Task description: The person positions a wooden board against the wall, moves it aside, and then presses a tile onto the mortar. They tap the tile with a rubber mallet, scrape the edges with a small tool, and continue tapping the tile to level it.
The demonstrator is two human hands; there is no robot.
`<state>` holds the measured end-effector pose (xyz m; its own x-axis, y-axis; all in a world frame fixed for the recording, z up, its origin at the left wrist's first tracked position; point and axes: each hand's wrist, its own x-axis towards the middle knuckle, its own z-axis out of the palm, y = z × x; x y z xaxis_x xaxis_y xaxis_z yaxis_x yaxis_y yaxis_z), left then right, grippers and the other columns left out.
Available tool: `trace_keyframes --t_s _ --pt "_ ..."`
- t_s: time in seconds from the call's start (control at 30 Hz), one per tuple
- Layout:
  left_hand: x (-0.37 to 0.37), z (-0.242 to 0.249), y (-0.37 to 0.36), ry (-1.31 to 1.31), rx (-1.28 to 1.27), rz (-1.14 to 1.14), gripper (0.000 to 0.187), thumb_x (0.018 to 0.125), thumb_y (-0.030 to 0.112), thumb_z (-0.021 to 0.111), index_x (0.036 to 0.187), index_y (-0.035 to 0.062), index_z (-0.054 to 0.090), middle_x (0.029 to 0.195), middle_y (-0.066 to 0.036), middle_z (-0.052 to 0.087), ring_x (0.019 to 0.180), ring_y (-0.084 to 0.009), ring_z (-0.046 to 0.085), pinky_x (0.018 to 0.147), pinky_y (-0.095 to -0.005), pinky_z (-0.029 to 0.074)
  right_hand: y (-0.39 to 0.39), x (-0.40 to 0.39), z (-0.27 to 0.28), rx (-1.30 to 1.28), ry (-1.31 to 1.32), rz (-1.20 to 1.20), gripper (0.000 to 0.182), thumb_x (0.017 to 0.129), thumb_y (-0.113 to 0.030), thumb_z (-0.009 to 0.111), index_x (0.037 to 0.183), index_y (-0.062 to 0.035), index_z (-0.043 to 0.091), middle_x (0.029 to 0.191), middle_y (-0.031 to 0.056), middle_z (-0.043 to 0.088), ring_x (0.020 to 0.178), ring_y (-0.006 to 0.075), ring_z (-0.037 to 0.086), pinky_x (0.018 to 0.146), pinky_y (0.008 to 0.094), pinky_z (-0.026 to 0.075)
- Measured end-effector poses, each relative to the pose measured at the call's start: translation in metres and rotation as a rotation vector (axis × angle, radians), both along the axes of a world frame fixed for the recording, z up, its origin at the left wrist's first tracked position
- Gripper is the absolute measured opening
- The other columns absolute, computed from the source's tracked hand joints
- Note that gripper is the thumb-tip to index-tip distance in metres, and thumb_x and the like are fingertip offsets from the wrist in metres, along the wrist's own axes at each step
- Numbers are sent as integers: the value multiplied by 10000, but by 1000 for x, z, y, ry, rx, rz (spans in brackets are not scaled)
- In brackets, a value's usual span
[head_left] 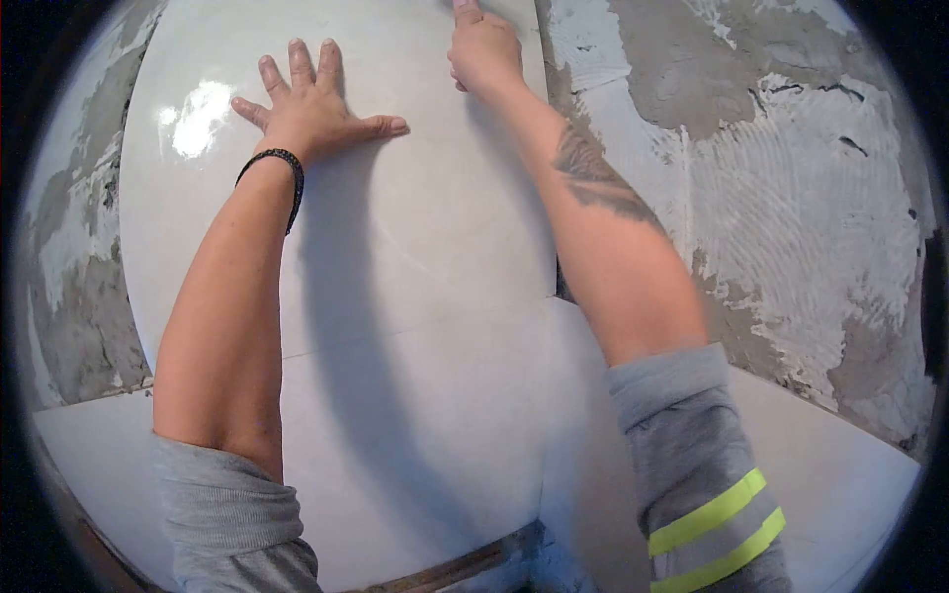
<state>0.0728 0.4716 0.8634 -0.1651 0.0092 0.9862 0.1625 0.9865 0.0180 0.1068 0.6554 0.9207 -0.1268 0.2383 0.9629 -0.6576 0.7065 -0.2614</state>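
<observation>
Rough, ridged mortar (811, 217) flanks glossy pale tile (465, 227); left hand (308, 117) flat, fingers spread; right hand (486, 49) curled, fingers together, contents unclear.

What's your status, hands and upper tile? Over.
Left hand spread on upper tile. Right hand curled near its right edge; anything gripped unclear at frame top. Left forearm hides part of tile's lower left.

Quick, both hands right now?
Left hand: open, fingers spread against the pale tile.
Right hand: closed, fingers curled; what it may be gripping is cut off at the top edge, so cannot tell.
</observation>
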Motion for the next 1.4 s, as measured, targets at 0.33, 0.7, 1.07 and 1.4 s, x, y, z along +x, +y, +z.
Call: trace_keyframes --t_s 0.33,0.7,1.07,1.4 --pt "4 -3 -1 -18 -5 -21 1419 538 900 726 1630 175 182 1684 -220 81 1518 -539 -3 1056 -862 48 -14 1 -14 -51 -222 231 545 1032 -509 454 853 -8 571 667 81 592 503 198 577 467 378 488" --pt "17 -5 -59 -28 -44 -37 1502 494 873 768 1617 72 174 1688 -155 163 1547 -446 80 1138 -775 115 -56 5 13 -7 10 367 557 1042 -549 444 820 -48 545 626 35 532 450 153 490 418 338 415" --pt "13 -2 -58 -13 -48 -30 1500 490 870 775 1614 73 183 1683 -146 180 1544 -448 89 1130 -786 140 -93 1 19 34 10 365 588 1025 -575 470 823 -33 572 628 38 546 498 157 526 445 323 401" --pt "9 -2 -59 10 -51 -54 1518 472 863 787 1613 67 181 1689 -140 160 1542 -456 90 1140 -779 123 -115 -15 21 34 -202 410 569 1022 -560 488 809 -36 548 623 28 526 448 156 467 414 351 373"
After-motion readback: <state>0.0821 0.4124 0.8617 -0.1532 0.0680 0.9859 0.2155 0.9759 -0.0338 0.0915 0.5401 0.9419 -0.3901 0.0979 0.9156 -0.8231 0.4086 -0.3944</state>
